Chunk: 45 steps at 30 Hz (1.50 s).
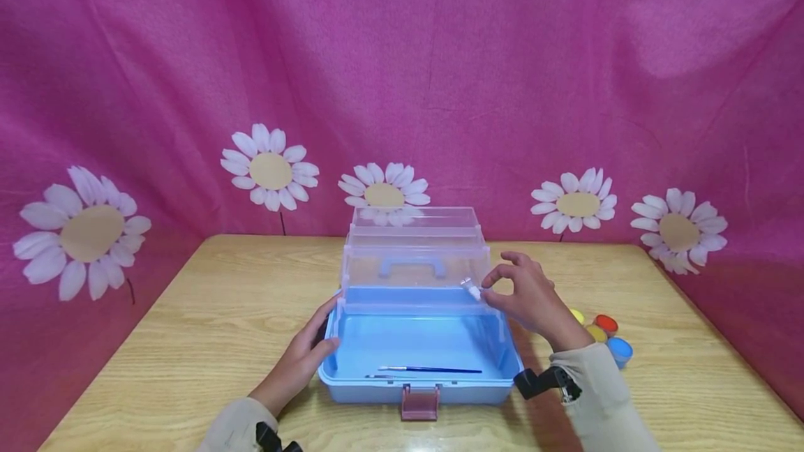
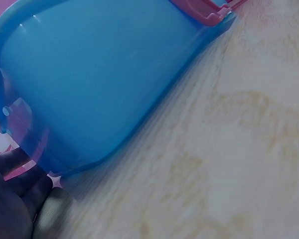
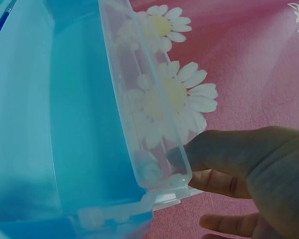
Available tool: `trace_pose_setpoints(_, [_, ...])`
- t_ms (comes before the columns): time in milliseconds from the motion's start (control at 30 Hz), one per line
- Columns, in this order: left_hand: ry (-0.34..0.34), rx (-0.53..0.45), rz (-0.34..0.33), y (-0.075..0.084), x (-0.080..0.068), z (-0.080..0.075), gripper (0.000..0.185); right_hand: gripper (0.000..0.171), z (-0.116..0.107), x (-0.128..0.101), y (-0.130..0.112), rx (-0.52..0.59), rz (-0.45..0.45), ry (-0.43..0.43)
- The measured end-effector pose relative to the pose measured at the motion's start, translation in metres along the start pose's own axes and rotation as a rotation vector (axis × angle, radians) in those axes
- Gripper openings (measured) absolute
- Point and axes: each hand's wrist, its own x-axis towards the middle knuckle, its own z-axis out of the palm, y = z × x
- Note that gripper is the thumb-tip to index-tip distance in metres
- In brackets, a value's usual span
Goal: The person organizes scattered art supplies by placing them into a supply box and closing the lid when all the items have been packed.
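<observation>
A light blue plastic storage box (image 1: pixel 419 347) sits open near the front middle of the wooden counter (image 1: pixel 207 326), its pink latch (image 1: pixel 419 402) facing the person. The clear lid (image 1: pixel 414 246), with a blue carry handle (image 1: pixel 411 267) moulded in it, stands raised behind the base, and a clear inner tray (image 1: pixel 417 302) is lifted with it on side arms. Inside the base, two thin paintbrushes (image 1: pixel 430 370) lie flat near the front wall.

The left hand (image 1: pixel 306 356) rests against the box's left wall, its fingers relaxed and laid along the rim at the corner; the left wrist view shows the fingertips touching the blue side and gripping nothing. The right hand (image 1: pixel 530 296) is at the right end of the clear tray, thumb and forefinger pinching its corner edge, with the other fingers loosely curved above. The right wrist view shows the thumb (image 3: pixel 224 152) pressed against the clear wall beside the hinge pin.

Just behind the right forearm, on the counter, stands a small cluster of paint pots (image 1: pixel 603 335) in yellow, red and blue. A pink cloth backdrop (image 1: pixel 440 75) printed with white daisies hangs behind the counter.
</observation>
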Motion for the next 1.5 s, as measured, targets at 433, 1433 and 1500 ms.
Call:
trace_pose_setpoints(433, [-0.006,0.017,-0.001,0.006,-0.001,0.000,0.059,0.017,-0.003,0.001,0.001,-0.004,0.038,-0.014])
trace_pose_setpoints(1433, [-0.015,0.025,0.011,0.001,-0.005,0.000,0.060,0.027,-0.018,-0.007,0.008,-0.026,-0.023,-0.072])
trace_pose_setpoints(1500, [-0.016,0.025,0.016,0.001,-0.004,-0.001,0.060,0.028,-0.023,-0.008,0.009,-0.034,-0.050,-0.077])
